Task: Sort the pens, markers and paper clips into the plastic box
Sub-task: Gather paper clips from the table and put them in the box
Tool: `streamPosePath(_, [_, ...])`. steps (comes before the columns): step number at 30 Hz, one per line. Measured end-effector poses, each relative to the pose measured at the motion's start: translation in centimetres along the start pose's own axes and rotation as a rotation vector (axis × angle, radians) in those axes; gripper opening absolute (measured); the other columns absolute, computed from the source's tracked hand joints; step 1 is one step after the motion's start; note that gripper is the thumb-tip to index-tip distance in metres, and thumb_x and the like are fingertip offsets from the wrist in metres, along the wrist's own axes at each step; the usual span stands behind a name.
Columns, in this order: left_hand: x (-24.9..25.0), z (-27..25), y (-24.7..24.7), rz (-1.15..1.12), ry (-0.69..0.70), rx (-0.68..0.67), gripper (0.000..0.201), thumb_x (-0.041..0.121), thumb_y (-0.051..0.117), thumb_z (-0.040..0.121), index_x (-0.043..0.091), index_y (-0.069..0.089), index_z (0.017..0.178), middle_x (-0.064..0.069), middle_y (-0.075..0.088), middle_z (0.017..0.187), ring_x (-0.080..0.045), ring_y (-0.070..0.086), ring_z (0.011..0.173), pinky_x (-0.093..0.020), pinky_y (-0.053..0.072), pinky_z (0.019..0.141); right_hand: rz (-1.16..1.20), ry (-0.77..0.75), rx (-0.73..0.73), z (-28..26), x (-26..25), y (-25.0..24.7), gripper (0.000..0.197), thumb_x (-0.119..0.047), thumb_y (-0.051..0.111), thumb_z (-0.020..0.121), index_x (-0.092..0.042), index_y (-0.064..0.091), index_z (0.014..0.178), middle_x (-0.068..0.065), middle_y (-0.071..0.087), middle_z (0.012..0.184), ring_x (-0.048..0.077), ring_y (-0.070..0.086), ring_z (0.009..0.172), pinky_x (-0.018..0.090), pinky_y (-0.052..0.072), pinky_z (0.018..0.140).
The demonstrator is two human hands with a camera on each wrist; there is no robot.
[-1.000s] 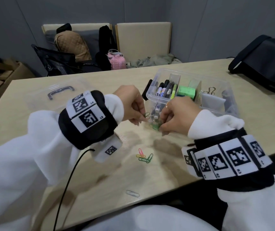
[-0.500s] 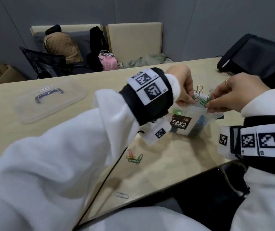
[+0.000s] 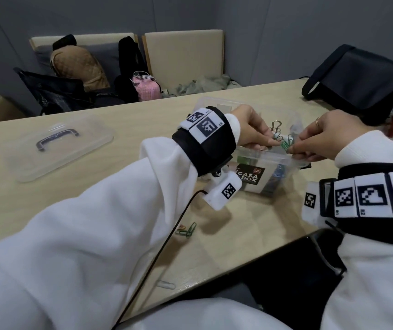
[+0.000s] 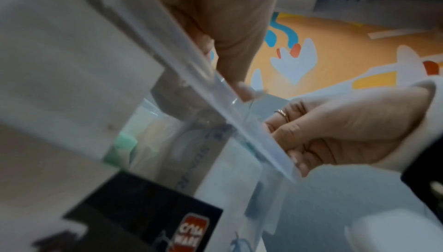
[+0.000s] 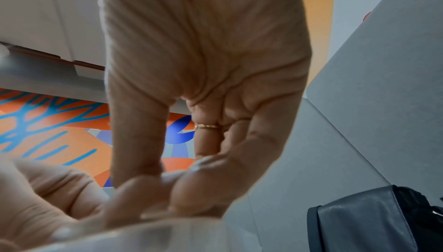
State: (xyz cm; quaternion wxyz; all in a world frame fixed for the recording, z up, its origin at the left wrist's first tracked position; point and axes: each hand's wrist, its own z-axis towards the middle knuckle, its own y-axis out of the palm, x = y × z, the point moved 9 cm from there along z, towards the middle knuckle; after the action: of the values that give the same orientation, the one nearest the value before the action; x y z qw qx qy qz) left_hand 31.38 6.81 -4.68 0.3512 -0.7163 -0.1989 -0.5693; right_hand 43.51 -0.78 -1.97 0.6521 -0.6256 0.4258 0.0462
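Item: clear plastic box (image 3: 283,160), labelled CASA BOX, sitting on the pale wooden table (image 3: 124,120) with its near rim under both hands. Left hand (image 3: 250,127) is reaching over that rim, fingertips pinching a tangle of paper clips (image 3: 286,142), silver and green, hanging just above the box opening. Right hand (image 3: 329,136), wearing a ring, is pinching the same tangle from the opposite side, fingers curled. Box contents are showing through the wall as green and blue shapes, too blurred to name. Loose clips (image 3: 187,231), green and orange, are lying on the table near the front edge; one pale clip (image 3: 167,284) is lying nearer still. Clear lid (image 3: 59,144) with a dark handle is resting well to the left.
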Motion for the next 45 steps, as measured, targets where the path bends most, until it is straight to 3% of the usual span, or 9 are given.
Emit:
streamPosePath(4, [0.0,0.1,0.2,0.028,0.042,0.0,0.009,0.004,0.074,0.076,0.001,0.066,0.073,0.002,0.061,0.047,-0.003,0.051,0.038,-0.011,0.045,0.044,-0.073,-0.032,0.035,0.2,0.0,-0.2,0.012,-0.013,0.081,0.073,-0.006,0.073,0.075,0.002,0.069,0.056,0.022,0.068,0.07,0.037,0.058,0.078])
streamPosePath(10, [0.0,0.1,0.0,0.037,0.069,0.008,0.01,0.009,0.075,0.077,0.001,0.069,0.076,0.002,0.062,0.049,-0.002,0.05,0.039,-0.011,0.046,0.046,-0.044,-0.056,0.038,-0.6,-0.4,-0.5,0.008,-0.013,0.078,0.077,-0.007,0.073,0.076,-0.003,0.066,0.05,0.012,0.06,0.055,0.02,0.051,0.059])
streamPosePath(17, [0.6,-0.3,-0.3,0.183,0.183,0.092,0.024,0.023,0.068,0.085,0.0,0.073,0.079,0.002,0.062,0.056,-0.009,0.051,0.048,-0.012,0.043,0.047,-0.098,-0.088,0.1,-0.9,-0.9,-0.8,0.014,-0.019,0.08,0.075,-0.013,0.071,0.068,0.001,0.07,0.057,0.012,0.064,0.059,0.033,0.057,0.075])
streamPosePath(22, [1.0,-3.0,-3.1,-0.081,0.273,0.278,0.02,0.014,0.064,0.089,0.004,0.068,0.072,-0.006,0.06,0.059,-0.006,0.053,0.041,-0.016,0.043,0.043,-0.155,-0.145,0.148,-1.6,-2.8,-0.5,0.019,-0.023,0.081,0.074,-0.016,0.069,0.062,-0.001,0.069,0.055,0.016,0.069,0.07,0.039,0.057,0.08])
streamPosePath(26, [0.5,-7.5,-5.9,-0.015,0.36,0.408,0.021,0.016,0.064,0.089,0.006,0.07,0.072,-0.006,0.064,0.061,-0.009,0.055,0.05,-0.02,0.045,0.049,-0.216,-0.25,0.14,-3.2,-5.3,0.4,0.019,-0.024,0.079,0.076,-0.017,0.067,0.063,0.0,0.069,0.061,0.019,0.068,0.074,0.041,0.056,0.079])
streamPosePath(29, [-1.6,-11.0,-8.1,-0.006,0.327,0.379,0.02,0.011,0.063,0.089,0.002,0.067,0.072,0.008,0.061,0.05,-0.002,0.052,0.043,-0.013,0.041,0.044,-0.262,-0.303,0.09,-4.0,-6.8,2.0,0.02,-0.025,0.081,0.074,-0.016,0.067,0.062,0.0,0.069,0.062,0.02,0.067,0.075,0.039,0.056,0.077])
streamPosePath(35, [-8.3,-15.5,-9.7,0.605,0.034,0.092,0.029,0.042,0.081,0.065,0.015,0.071,0.068,0.005,0.061,0.055,-0.011,0.054,0.052,-0.025,0.046,0.056,-0.491,-0.417,-0.243,-6.4,-9.3,11.6,0.016,-0.029,0.077,0.077,-0.019,0.069,0.067,-0.002,0.071,0.067,0.017,0.07,0.073,0.033,0.057,0.076])
streamPosePath(38, [-11.2,-17.3,-9.1,0.815,-0.19,-0.106,0.054,0.066,0.078,0.042,0.023,0.064,0.071,0.008,0.062,0.068,-0.015,0.059,0.066,-0.03,0.051,0.067,-0.626,-0.438,-0.504,-9.1,-8.6,17.3,0.03,-0.047,0.08,0.069,-0.017,0.073,0.071,-0.007,0.071,0.061,0.009,0.069,0.066,0.03,0.058,0.073])
streamPosePath(45, [-12.2,-19.1,-6.9,1.221,-0.112,0.009,0.116,0.097,0.044,0.014,0.029,0.038,0.109,0.007,0.04,0.106,-0.015,0.038,0.096,-0.035,0.038,0.086,-0.886,-0.414,-0.579,-10.5,-6.9,20.0,0.062,-0.066,0.08,0.055,-0.013,0.067,0.086,-0.002,0.068,0.078,0.017,0.065,0.075,0.028,0.054,0.07])
